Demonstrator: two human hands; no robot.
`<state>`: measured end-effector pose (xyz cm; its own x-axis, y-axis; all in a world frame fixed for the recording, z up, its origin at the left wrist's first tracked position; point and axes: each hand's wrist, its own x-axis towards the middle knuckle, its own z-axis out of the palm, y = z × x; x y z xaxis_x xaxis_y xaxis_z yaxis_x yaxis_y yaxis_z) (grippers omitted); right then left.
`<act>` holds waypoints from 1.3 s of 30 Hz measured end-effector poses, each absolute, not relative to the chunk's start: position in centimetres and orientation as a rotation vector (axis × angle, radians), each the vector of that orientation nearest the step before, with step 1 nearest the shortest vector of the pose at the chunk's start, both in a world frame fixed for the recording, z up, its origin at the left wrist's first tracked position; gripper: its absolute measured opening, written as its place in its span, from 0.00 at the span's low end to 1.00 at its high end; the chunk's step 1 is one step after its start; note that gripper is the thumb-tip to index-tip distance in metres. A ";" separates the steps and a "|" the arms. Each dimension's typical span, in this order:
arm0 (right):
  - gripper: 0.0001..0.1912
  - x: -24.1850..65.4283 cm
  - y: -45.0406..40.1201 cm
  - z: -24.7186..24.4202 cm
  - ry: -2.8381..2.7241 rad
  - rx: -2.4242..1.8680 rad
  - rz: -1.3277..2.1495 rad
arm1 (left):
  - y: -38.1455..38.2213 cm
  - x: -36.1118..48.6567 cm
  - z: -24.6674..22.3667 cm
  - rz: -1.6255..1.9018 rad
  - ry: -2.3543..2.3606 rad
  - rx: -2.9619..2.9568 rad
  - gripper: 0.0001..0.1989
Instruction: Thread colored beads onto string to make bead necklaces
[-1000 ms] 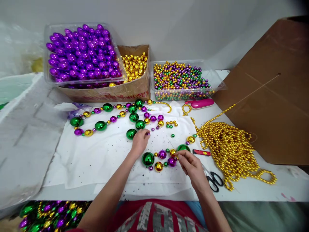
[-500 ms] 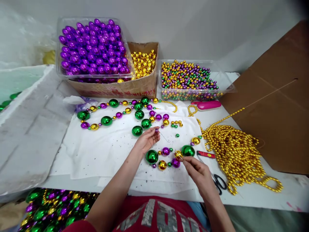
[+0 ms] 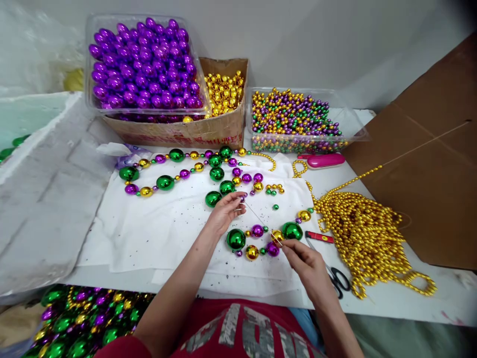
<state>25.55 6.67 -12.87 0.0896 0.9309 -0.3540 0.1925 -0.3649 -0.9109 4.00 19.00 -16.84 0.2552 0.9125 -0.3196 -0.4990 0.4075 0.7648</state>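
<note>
My left hand [image 3: 228,213] pinches a small purple bead [image 3: 242,199] between its fingertips, above the white cloth [image 3: 160,233]. A thin thread or needle [image 3: 259,219] runs from near that bead down to my right hand [image 3: 303,258], whose thumb and forefinger are closed on it. Beneath it lies a string of beads with large green balls [image 3: 236,239], a purple ball [image 3: 257,230] and a gold ball [image 3: 252,252]. Loose purple and gold balls lie just beyond my left hand, beside several green balls [image 3: 213,199].
Behind stand a tub of purple balls [image 3: 145,69], a carton [image 3: 179,133] with gold beads and a tub of small mixed beads [image 3: 294,119]. To the right are gold bead strands [image 3: 365,238], scissors [image 3: 339,281], a red lighter [image 3: 319,237] and a cardboard box [image 3: 428,174].
The view has shifted slightly. My left fingers have changed their hold a little around the small purple bead, and my right hand has barely moved.
</note>
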 end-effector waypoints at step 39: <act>0.13 22.2 7.1 -15.4 -0.932 -1.435 1.532 | 18.8 -0.9 -14.7 1.109 1.038 0.490 0.17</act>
<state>22.24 7.08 -15.44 -0.0143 0.9206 -0.3902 -0.0771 -0.3900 -0.9176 -0.89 18.76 -14.72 0.0717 0.8994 -0.4313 -0.4898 0.4084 0.7703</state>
